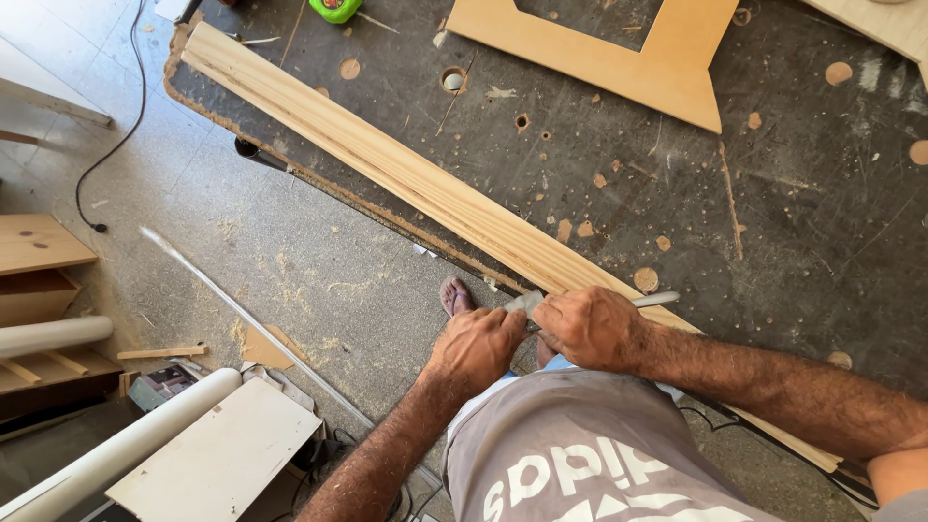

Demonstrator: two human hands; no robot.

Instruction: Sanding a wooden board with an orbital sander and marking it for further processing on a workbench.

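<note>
both hands meet at the near edge of a long pale wooden plank (406, 179) lying diagonally along the edge of a dark, scarred workbench (793, 222). left hand (476, 350) curls closed around one end of a grey metal tool (655, 300); right hand (592, 327) clenches over its middle, pressing it to the plank.

No packages, labels, signs or screens visible.

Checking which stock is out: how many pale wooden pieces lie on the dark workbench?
3: a long plank along the front edge, a cut-out panel at top, a partly cropped piece top right.
</note>
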